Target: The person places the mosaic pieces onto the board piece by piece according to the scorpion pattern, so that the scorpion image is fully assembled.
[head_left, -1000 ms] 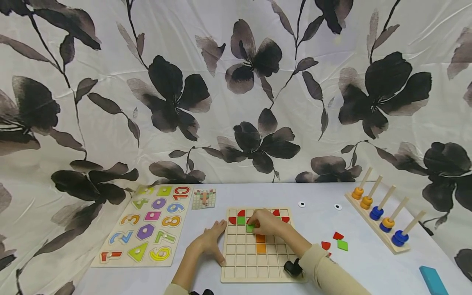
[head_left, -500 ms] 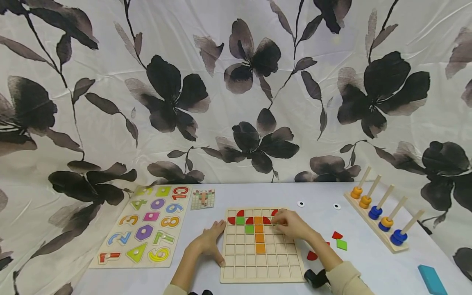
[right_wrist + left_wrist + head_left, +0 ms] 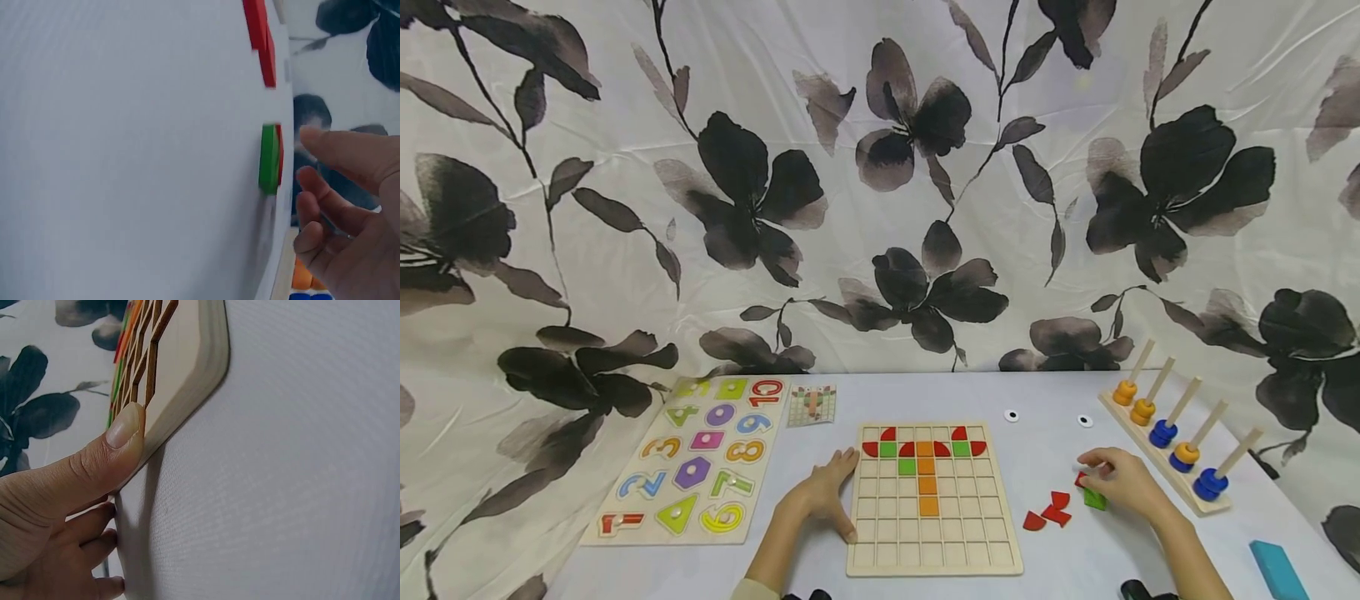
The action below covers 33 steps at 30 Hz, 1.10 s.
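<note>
A square wooden grid board (image 3: 895, 533) lies on the table, with red quarter-round pieces, green squares and a column of orange squares (image 3: 928, 485) in its upper cells. My left hand (image 3: 823, 493) rests at the board's left edge, fingers spread; the left wrist view has its thumb (image 3: 124, 428) on the rim. Off to the right of the board, my right hand (image 3: 1123, 482) is over a loose green square tile (image 3: 1095, 500) and a red piece (image 3: 1079, 479). In the right wrist view its thumb and fingers are apart, with nothing between them, near the green tile (image 3: 269, 159).
Several loose red pieces (image 3: 1057, 516) lie between board and right hand. A number puzzle board (image 3: 647, 508) and a small pattern card (image 3: 812, 406) are at the left. A peg stacker (image 3: 1168, 454) and a teal block (image 3: 1277, 570) stand right; two eye discs (image 3: 1012, 416) lie behind.
My right hand has left the board and moved right to the loose tiles. A green square now shows among the red pieces at the board's upper right. My left hand stays put.
</note>
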{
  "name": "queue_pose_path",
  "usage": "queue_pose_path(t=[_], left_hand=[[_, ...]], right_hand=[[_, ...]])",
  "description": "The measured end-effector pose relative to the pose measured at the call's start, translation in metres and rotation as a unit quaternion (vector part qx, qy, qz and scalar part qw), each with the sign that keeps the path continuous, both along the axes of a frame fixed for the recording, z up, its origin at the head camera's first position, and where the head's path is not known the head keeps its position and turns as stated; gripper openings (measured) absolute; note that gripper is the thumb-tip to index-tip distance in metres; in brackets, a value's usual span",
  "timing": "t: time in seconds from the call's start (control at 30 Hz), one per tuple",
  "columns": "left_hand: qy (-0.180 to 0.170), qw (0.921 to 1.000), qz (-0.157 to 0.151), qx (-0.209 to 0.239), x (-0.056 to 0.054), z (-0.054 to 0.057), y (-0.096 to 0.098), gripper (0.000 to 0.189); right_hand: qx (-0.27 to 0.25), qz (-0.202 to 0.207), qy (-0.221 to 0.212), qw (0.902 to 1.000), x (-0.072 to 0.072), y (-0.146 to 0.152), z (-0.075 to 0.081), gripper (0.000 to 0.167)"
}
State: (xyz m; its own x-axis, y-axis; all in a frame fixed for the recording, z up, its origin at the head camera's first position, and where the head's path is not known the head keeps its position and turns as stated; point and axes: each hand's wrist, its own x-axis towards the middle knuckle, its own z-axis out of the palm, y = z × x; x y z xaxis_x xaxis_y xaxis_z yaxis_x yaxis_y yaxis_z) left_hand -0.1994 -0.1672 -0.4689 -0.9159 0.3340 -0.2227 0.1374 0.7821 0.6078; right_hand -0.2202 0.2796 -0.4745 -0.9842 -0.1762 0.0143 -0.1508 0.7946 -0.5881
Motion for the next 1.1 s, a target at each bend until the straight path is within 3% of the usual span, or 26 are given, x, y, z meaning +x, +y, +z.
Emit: queue_pose_path(t=[0.2,0.47,0.73,0.97,1.1], left_hand=[[0.001,1.0000,-0.003,-0.004,-0.001,-0.001,0.000,0.115],[-0.001,1.0000,-0.004,-0.007,-0.003,-0.001,0.000,0.114],[0.000,1.0000,-0.006,-0.002,-0.001,-0.002,0.000,0.114],[0.003,1.0000,-0.002,-0.002,-0.001,-0.002,0.000,0.114],[0.003,1.0000,-0.001,0.000,-0.001,-0.002,0.000,0.114]], right_hand=[[-0.001,0.005,-0.046,0.9989,0.001,0.010,-0.008,0.028],[0.005,0.007,-0.031,0.9995,-0.004,0.001,-0.009,0.019],[0.016,0.028,-0.048,0.9983,-0.011,-0.004,-0.006,0.017],[-0.009,0.016,-0.016,0.9997,-0.011,0.001,-0.008,0.025],[-0.013,0.003,-0.039,0.9992,-0.006,0.007,-0.006,0.028]])
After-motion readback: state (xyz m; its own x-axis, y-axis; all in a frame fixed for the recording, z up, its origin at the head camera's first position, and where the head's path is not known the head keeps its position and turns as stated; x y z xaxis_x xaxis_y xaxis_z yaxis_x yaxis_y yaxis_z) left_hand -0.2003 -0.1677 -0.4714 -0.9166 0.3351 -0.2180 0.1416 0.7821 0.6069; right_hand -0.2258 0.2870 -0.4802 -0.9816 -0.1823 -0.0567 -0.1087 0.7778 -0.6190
